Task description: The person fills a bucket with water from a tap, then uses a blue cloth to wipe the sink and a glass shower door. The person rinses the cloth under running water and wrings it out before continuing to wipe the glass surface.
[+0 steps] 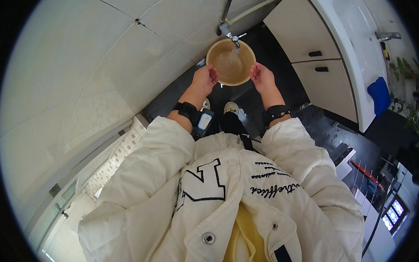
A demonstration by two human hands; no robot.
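Observation:
A tan plastic bucket or basin [228,82] stands below a metal wall tap [236,41]. Water runs from the spout and splashes into the water [229,66] inside it. My left hand [206,78] is at the lower left of the rim, fingers curled inward and overlapping it in view. On the right side of the rim is my right hand [262,76], its fingers bent in the same way. Whether either hand grips the rim or hovers just over it, I cannot tell. Black straps [186,109] circle both forearms, the left one bearing a small device [205,120].
A tiled wall [104,58] rises on the left. To the right is a vanity cabinet [313,34] with a white sink [351,25] and a blue cloth [380,95] on its edge. My shoes [231,107] stand on the dark floor [169,95], below the bucket in view.

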